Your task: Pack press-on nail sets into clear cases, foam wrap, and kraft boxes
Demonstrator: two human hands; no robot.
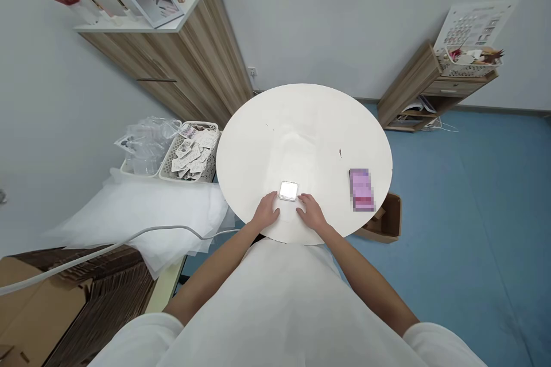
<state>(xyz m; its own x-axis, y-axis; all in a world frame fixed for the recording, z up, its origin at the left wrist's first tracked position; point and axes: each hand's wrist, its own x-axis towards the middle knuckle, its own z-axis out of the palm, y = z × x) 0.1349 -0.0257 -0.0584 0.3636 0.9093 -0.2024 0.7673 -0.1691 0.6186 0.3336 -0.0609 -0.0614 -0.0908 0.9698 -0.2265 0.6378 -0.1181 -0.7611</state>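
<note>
A small silvery-white square case with rounded corners (288,191) lies flat on the round white table (301,109), close to its near edge. Just left of the case rests my left hand (266,211), thumb and fingers apart, holding nothing. On the other side, my right hand (311,212) lies on the tabletop with its thumb and fingers spread, also holding nothing. The fingertips of both hands come close to the case without gripping it. Toward the table's right side lies a phone-like rectangle (362,190), its pinkish-purple face blurred into blocks.
Left of the table stand a white basket of paper tags (210,163) and clear plastic bags (148,140). White sheets (159,206), a grey cable (142,232) and stacked cardboard (116,292) lie nearer. A cardboard box (394,218) sits below right; wooden cabinets (210,51) stand behind.
</note>
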